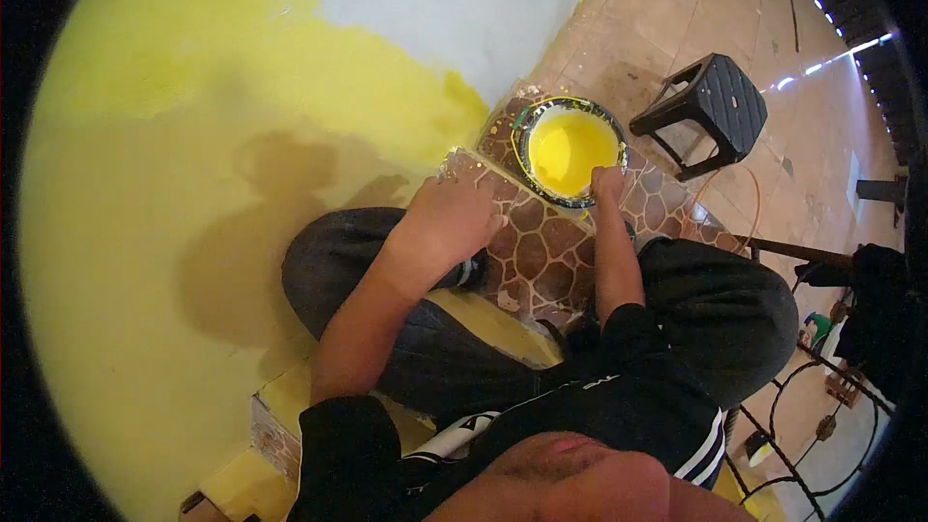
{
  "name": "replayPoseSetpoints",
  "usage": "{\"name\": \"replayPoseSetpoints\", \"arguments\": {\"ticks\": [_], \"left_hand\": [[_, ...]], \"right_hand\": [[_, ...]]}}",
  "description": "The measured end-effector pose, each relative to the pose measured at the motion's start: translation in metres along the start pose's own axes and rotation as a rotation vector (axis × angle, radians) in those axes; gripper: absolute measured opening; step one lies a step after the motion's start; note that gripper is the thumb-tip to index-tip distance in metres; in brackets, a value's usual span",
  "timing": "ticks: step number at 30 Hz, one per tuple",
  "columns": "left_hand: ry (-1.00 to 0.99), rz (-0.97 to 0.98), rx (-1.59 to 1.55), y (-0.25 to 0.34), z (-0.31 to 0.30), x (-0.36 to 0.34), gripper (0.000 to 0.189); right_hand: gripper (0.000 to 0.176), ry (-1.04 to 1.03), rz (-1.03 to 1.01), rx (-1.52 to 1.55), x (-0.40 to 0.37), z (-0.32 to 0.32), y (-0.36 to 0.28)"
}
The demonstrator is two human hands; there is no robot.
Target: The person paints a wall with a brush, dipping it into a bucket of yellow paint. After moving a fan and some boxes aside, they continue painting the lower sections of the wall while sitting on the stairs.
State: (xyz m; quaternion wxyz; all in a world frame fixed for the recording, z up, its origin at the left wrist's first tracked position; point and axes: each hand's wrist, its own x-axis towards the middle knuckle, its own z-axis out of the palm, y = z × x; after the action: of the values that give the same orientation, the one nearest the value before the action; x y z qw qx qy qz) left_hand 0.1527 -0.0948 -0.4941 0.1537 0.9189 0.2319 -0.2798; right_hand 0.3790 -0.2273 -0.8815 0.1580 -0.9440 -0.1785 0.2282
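A round bucket with a dark, paint-spattered rim stands on the stone-patterned step below me. Yellow paint fills much of its white inside. My right hand is closed at the near right part of the rim and seems to grip it; the fingertips are partly hidden. To the left, my left hand is held over the upper step's edge, near the painted wall. Its fingers are curled in, and whatever they may hold is hidden beneath the hand.
The wall on the left is yellow below and pale grey-white above. A dark plastic stool stands on the tiled floor beyond the bucket. Brown stone-patterned steps lie between my knees. Black metal railing runs along the lower right.
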Motion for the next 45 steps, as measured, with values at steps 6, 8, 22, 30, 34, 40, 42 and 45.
{"name": "replayPoseSetpoints", "arguments": {"ticks": [6, 8, 22, 30, 34, 40, 42, 45], "left_hand": [[0.099, -0.013, -0.022, -0.008, 0.01, -0.001, 0.042], [0.109, -0.072, -0.08, -0.015, 0.013, 0.002, 0.034], [0.376, -0.289, -0.023, -0.047, 0.014, 0.018, 0.028], [0.237, -0.334, -0.055, -0.056, 0.021, 0.018, 0.032], [0.195, -0.32, -0.046, -0.055, 0.017, 0.025, 0.03], [0.471, -0.282, -0.007, -0.061, 0.024, 0.04, 0.014], [0.5, -0.269, -0.016, -0.061, 0.023, 0.043, 0.011], [0.584, -0.253, -0.061, -0.06, 0.023, 0.047, 0.009]], "right_hand": [[0.032, 0.113, -0.049, 0.052, 0.015, -0.018, -0.007], [0.033, 0.166, -0.129, 0.001, 0.009, -0.044, -0.026], [0.041, 0.558, 0.174, 1.42, -0.029, -0.131, -0.133], [0.056, -0.022, 0.063, 2.294, -0.032, -0.076, -0.153], [0.054, -0.285, 0.043, 2.367, -0.048, -0.049, -0.177], [0.052, -0.568, -0.044, 2.511, -0.055, -0.018, -0.196], [0.05, -0.469, 0.05, 2.394, -0.055, -0.014, -0.205], [0.032, -0.333, 0.077, 2.327, -0.065, -0.027, -0.223]]}}
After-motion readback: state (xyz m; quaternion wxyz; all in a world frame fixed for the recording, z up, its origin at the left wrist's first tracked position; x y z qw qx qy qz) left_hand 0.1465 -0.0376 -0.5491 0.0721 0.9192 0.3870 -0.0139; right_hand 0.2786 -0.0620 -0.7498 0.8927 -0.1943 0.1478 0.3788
